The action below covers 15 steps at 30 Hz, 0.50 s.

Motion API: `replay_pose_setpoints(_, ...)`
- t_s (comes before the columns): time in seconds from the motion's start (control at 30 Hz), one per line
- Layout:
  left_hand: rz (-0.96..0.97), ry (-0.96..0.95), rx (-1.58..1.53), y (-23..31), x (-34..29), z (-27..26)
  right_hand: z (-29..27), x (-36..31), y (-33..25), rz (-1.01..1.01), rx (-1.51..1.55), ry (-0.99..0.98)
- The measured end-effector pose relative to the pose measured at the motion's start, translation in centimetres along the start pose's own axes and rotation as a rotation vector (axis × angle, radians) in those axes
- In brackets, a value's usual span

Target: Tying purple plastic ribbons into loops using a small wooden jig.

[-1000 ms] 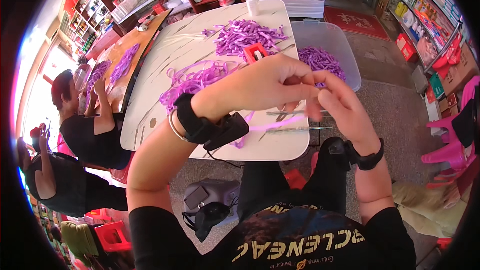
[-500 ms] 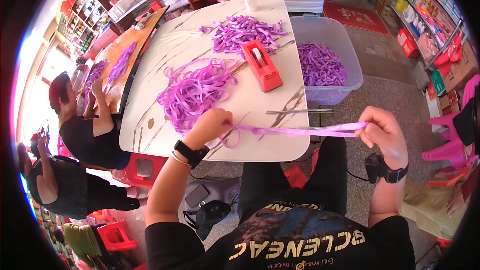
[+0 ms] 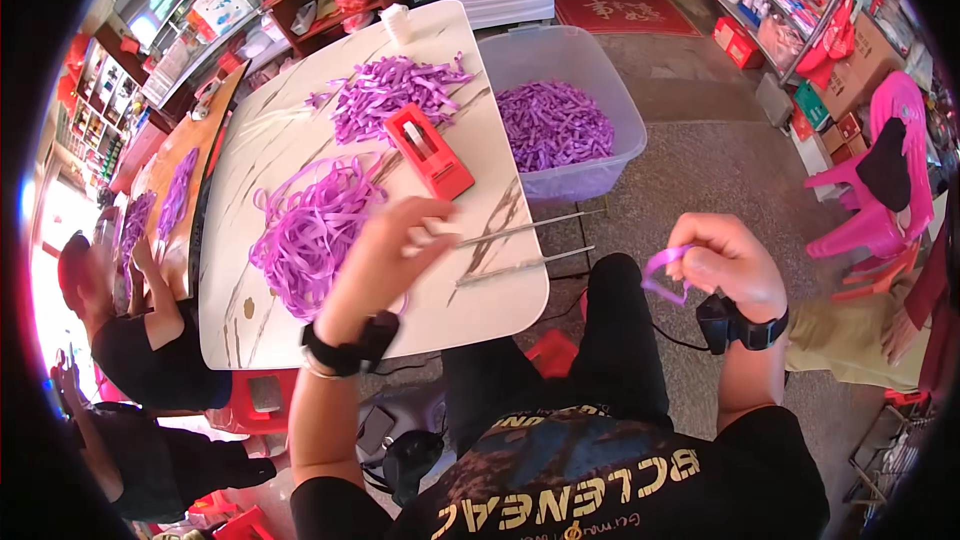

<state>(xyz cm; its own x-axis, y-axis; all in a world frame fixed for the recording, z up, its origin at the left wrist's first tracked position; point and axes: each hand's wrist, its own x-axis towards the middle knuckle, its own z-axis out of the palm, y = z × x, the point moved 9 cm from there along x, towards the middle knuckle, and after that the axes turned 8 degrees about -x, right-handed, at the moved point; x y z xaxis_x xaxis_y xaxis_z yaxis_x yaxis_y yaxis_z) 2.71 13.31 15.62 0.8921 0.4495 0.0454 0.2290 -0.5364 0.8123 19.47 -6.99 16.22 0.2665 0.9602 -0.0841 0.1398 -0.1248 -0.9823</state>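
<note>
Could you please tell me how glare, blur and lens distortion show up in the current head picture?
In the head view, glare washes out the far left side; in the head view, the left grip looks motion-blurred, softer than the red dispenser; also in the head view, the table's left edge appears bowed and the corners fall to black.

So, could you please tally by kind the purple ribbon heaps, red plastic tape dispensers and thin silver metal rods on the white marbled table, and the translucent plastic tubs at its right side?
Purple ribbon heaps: 2
Red plastic tape dispenser: 1
Thin silver metal rods: 2
Translucent plastic tub: 1
Total: 6
</note>
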Motion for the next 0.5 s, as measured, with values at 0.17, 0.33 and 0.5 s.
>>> replay_pose_setpoints(0.17,0.340,-0.323,-0.476,7.5,1.2,9.7,3.7,1.0,0.3,0.070,-0.133,-0.256)
replay_pose_setpoints(0.33,0.157,-0.486,-0.680,7.8,2.3,13.2,3.6,1.4,1.0,0.014,-0.060,-0.231)
replay_pose_setpoints(0.5,0.014,-0.541,-0.793,6.2,2.3,13.7,2.9,1.6,2.4,0.020,-0.025,-0.214)
